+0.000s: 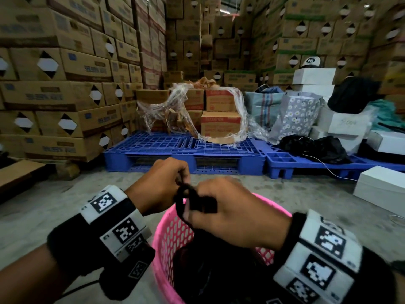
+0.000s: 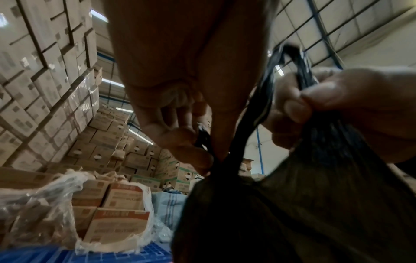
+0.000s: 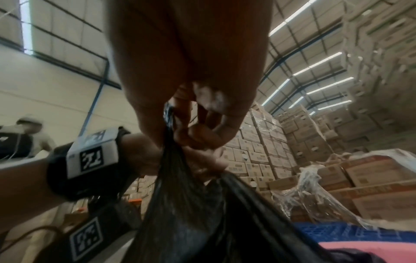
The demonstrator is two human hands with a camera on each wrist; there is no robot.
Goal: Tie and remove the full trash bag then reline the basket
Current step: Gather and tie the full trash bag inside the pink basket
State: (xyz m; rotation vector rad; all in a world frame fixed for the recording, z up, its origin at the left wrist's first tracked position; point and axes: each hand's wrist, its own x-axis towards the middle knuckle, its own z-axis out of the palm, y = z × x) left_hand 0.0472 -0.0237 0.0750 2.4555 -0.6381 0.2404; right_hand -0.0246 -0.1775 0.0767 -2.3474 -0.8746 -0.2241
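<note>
Both hands meet just above the pink basket (image 1: 168, 235), working the gathered top of the black trash bag (image 1: 206, 266). The left hand (image 1: 160, 183) has its fingers curled, thumb and fingertips pinching a thin twisted strand of the black plastic. The right hand (image 1: 232, 213) is curled too, gripping the bunched neck of the bag, with a loop of black plastic standing up between the two hands. In the left wrist view the right hand's fingers (image 2: 315, 99) squeeze the loop while the strand runs down into the bag's body. The bag itself sits inside the basket, filling it, and the basket stands on the grey concrete floor (image 1: 54, 205).

Beyond the hands lies a blue plastic pallet (image 1: 184, 150) carrying a few cartons (image 1: 220, 113) loosely draped in torn clear wrap. To the right are a flowered bag (image 1: 295, 115), white boxes (image 1: 379, 189) and dark bundles. Tall stacks of brown cartons (image 1: 54, 69) wall in the space. In the right wrist view another person (image 3: 29, 135) in a cap appears, blurred, at the far left.
</note>
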